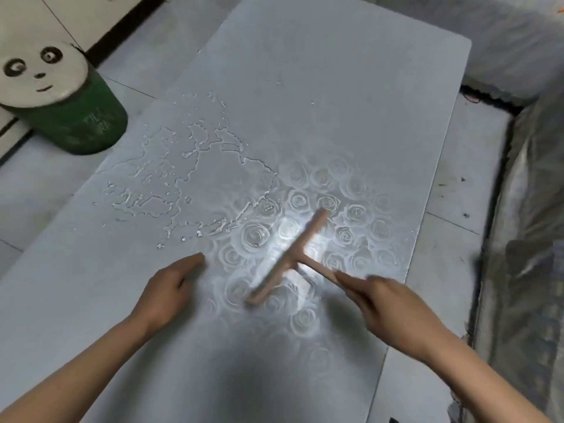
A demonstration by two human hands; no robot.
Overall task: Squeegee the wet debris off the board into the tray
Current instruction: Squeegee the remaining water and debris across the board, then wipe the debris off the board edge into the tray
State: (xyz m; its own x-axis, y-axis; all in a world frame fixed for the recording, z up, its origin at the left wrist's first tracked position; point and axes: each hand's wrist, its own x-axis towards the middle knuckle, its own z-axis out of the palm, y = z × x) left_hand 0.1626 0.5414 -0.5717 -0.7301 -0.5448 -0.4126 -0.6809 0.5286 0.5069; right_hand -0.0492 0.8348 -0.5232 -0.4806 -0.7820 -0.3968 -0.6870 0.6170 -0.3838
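Currently the squeegee (290, 257) is gripped by its thin handle in the right hand (387, 303), blade over the board (335, 87) toward its near right edge. The left hand (171, 288) is rested flat, holding nothing. Light, stiff tool; wet handle probably slippery, best held mid-stem.

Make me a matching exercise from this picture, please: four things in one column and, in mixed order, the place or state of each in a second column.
Things
1. squeegee
2. green bucket
3. water puddle
4. left hand

Places or states
A. spread over the board, beyond both hands
B. stands off the board, past its left edge
C. its handle is gripped by the right hand
D. rests on the board, holding nothing

Pairs: 1-C, 2-B, 3-A, 4-D
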